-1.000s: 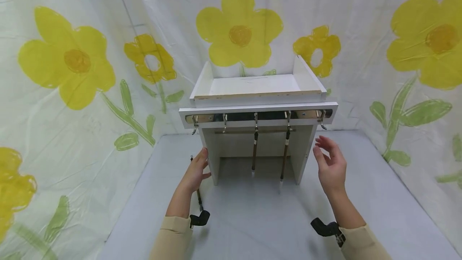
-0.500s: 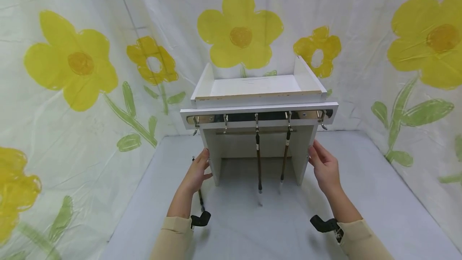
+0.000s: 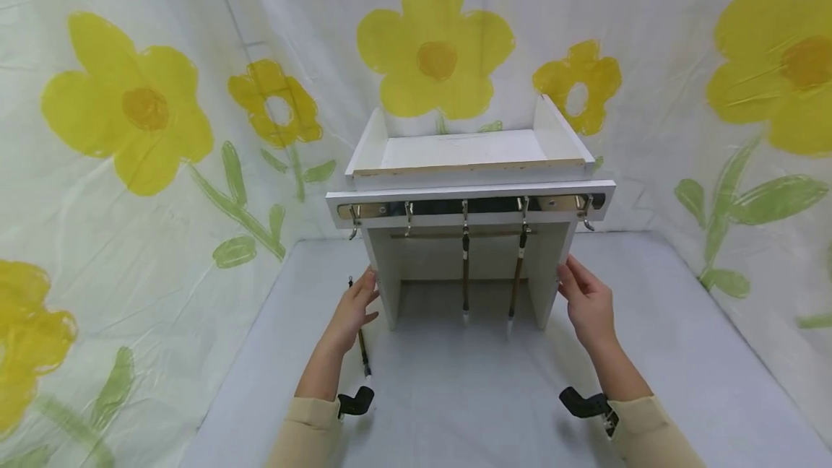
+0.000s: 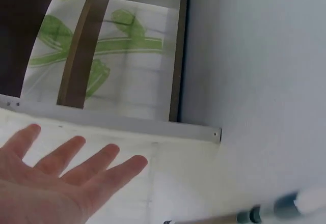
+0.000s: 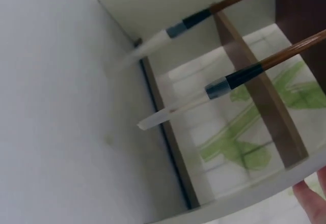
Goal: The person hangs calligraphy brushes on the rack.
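Note:
A white wooden rack [image 3: 474,179] stands on the table, with a metal hook rail across its front. Two brown-handled, white-tipped brushes hang from hooks, one at the middle [image 3: 466,266] and one to its right [image 3: 518,273]. My left hand [image 3: 347,315] is at the outer side of the left panel, its fingers spread and fairly straight in the left wrist view. Against the outer side of the right panel, my right hand [image 3: 590,305] rests its thumb and fingertips; the right wrist view shows only fingertips by the panel edge.
A third brush [image 3: 364,352] lies on the table left of the rack, partly behind my left hand. The white sheet [image 3: 435,60] with painted yellow flowers hangs close behind the rack. A black wrist device [image 3: 585,404] sits under each wrist.
My right hand has come inward from beside the rack to its right panel. The middle brush swung forward and then back. My left hand stays at the left panel.

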The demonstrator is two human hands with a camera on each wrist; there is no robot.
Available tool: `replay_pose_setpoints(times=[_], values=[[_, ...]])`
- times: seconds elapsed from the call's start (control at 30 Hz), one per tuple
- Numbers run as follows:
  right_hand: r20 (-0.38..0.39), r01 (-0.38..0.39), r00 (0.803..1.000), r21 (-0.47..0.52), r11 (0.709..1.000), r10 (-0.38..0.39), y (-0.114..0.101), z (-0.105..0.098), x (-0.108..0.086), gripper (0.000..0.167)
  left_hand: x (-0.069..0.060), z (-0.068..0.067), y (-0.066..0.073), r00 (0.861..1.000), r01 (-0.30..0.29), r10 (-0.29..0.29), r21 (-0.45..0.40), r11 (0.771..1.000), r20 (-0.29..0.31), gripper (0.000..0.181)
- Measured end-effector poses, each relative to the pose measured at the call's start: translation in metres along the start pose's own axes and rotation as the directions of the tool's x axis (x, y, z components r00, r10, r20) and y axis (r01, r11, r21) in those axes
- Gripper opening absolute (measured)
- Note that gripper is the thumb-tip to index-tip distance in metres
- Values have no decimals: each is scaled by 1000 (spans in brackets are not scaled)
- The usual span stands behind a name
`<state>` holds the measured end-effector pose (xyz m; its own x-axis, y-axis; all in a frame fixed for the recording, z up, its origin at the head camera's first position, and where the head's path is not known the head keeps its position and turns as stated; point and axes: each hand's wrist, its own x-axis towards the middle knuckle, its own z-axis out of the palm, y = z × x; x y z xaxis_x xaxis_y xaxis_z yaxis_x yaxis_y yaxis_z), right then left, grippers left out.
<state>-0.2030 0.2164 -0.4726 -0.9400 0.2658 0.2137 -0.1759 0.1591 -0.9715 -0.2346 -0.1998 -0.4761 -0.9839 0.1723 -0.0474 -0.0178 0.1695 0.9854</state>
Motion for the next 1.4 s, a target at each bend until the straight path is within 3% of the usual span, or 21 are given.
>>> replay_pose_setpoints(times=[0.17,0.3,0.47,0.63,0.83,1.0,1.13,1.27,1.4], values=[[-31,-2,1000,21,1000,3,-4,4,2,50,-20,-9,7,997,-24,25,23,999,-69,57],[-59,-34,998,54,998,37,-9,5,4,48,-29,-13,7,993,8,-4,27,1000,-121,58],[-94,-87,991,69,994,93,-11,-2,-2,47,-38,-6,0,986,50,-40,58,997,-165,60],[-93,-138,985,75,988,145,-14,-15,-12,47,-46,1,-4,975,114,-78,167,979,-209,62],[-92,-169,979,148,974,184,-19,-31,-17,48,-37,8,-7,942,206,-111,282,937,-316,58],[-100,-221,966,164,961,239,-19,-38,-24,51,-25,18,-14,930,270,-182,260,927,-318,52],[-93,-247,961,136,960,260,-20,-41,-31,53,-20,26,-22,912,328,-236,251,911,-335,50],[-99,-248,961,95,964,257,-22,-41,-33,53,-18,31,-28,894,364,-243,297,883,-376,51],[-101,-272,955,78,959,279,-24,-40,-34,55,-16,35,-33,885,382,-237,332,862,-401,52]])
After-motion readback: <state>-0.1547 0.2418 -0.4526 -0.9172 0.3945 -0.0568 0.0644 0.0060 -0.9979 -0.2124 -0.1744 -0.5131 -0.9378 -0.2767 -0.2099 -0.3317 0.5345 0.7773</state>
